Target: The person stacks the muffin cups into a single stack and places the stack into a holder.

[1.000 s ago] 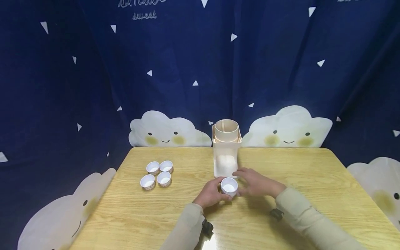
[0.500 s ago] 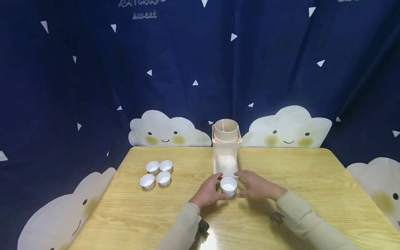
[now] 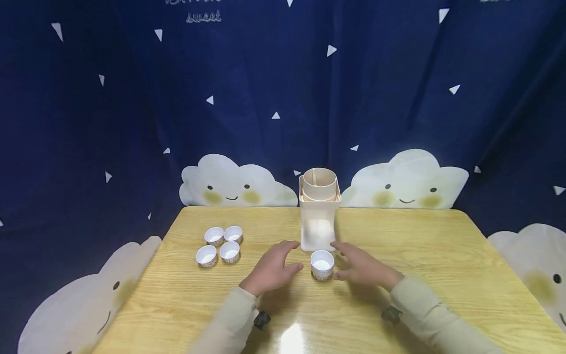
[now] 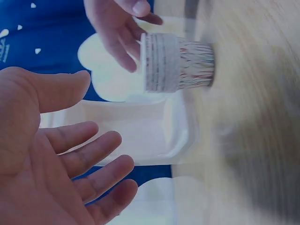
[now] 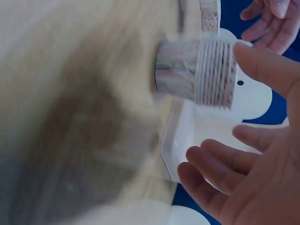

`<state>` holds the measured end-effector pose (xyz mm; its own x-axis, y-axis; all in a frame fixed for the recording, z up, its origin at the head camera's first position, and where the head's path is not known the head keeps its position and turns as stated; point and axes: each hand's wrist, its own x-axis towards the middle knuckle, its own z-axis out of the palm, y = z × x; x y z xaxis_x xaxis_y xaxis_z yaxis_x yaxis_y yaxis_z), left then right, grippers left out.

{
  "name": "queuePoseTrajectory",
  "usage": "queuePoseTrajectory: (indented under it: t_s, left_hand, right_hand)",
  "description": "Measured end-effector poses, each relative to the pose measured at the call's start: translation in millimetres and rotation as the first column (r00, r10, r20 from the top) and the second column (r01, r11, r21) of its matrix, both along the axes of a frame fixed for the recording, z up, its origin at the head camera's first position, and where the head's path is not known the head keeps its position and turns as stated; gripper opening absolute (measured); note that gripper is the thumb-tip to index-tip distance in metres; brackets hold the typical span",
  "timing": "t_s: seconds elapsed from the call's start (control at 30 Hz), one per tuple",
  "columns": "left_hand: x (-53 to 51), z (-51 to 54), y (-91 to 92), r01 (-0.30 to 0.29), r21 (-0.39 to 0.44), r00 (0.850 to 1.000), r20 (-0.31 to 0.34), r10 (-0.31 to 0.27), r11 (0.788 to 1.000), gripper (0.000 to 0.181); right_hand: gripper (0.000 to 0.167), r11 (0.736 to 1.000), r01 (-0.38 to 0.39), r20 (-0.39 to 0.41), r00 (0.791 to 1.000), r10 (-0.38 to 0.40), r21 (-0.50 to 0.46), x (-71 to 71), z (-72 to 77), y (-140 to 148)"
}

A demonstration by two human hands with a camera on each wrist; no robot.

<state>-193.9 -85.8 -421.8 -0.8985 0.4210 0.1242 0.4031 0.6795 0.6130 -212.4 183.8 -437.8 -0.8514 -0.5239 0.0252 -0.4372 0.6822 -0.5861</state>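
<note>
A stack of nested paper cups (image 3: pixel 322 266) with white insides stands upright on the table. Its patterned side and ridged layers of rims show in the right wrist view, where the stacked cups (image 5: pixel 194 72) are slightly blurred. To the left of the stack, my left hand (image 3: pixel 273 268) is apart from it, fingers spread and holding nothing. My right hand (image 3: pixel 364 264) is close beside the stack on the right, its fingers loosely extended; whether the thumb touches a rim I cannot tell. Just behind stands a cream-coloured holder (image 3: pixel 318 221) with a round tube on top.
Several more white paper cups (image 3: pixel 230 251) stand grouped at the left of the wooden table (image 3: pixel 420 236). A dark blue curtain (image 3: pixel 247 73) with white triangles and cloud shapes hangs behind and at the sides.
My left hand has let go of the cup stack and moved away to the left. The right hand has opened slightly and stayed beside the stack, which stands in about the same place.
</note>
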Motion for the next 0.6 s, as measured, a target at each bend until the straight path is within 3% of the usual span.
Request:
queuePoseTrajectory:
  t_s: [0.2,0.37,0.6]
  left_hand:
    - [7.1,9.2,-14.5,0.030,-0.008,0.999,-0.035,-0.030,1.000,0.046]
    - [12.2,4.4,-27.5,0.022,0.003,1.000,-0.019,-0.022,1.000,0.044]
    - [16.8,-1.0,-47.9,-0.006,0.021,1.000,0.025,0.006,1.000,0.046]
  right_hand:
    - [0.089,0.993,0.044,-0.004,0.999,-0.044,-0.112,0.2,-9.0,-13]
    - [0.091,0.983,0.087,-0.032,0.995,-0.093,-0.161,0.2,-15.2,-21]
    - [0.083,0.971,0.148,0.022,0.989,-0.147,-0.186,-1.5,-24.5,-29]
